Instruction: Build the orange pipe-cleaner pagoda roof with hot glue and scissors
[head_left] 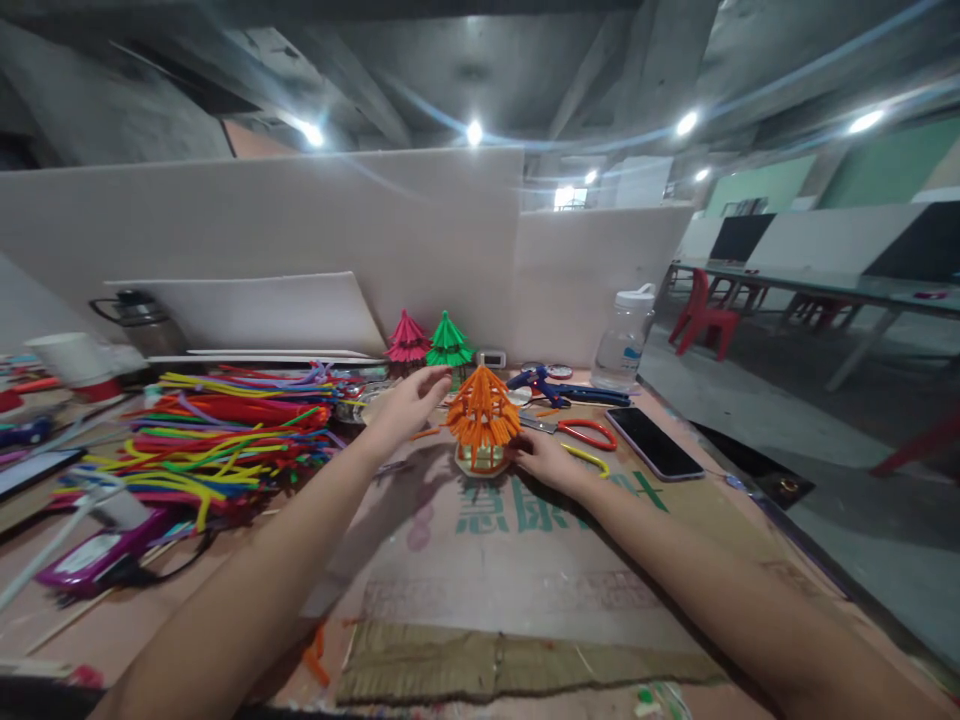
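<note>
An orange miniature pagoda (484,410) made of pipe cleaners, with tiered roofs and a pale yellowish base, stands upright on a printed cardboard sheet (510,590). My left hand (412,402) is at its left, held above the table, fingers stretched towards the roof with nothing in them. Low on the other side is my right hand (546,460), its fingers loosely bent and apart beside the base. Whether those fingertips touch the base I cannot tell. Behind stand a pink pagoda (407,340) and a green pagoda (448,342) of like shape.
Bundles of coloured pipe cleaners (225,430) lie at left, near a purple device (105,555). To the right are orange-handled scissors (589,432), a blue glue gun (544,385), a phone (654,443) and a clear water bottle (624,340). A white partition (450,240) rises behind.
</note>
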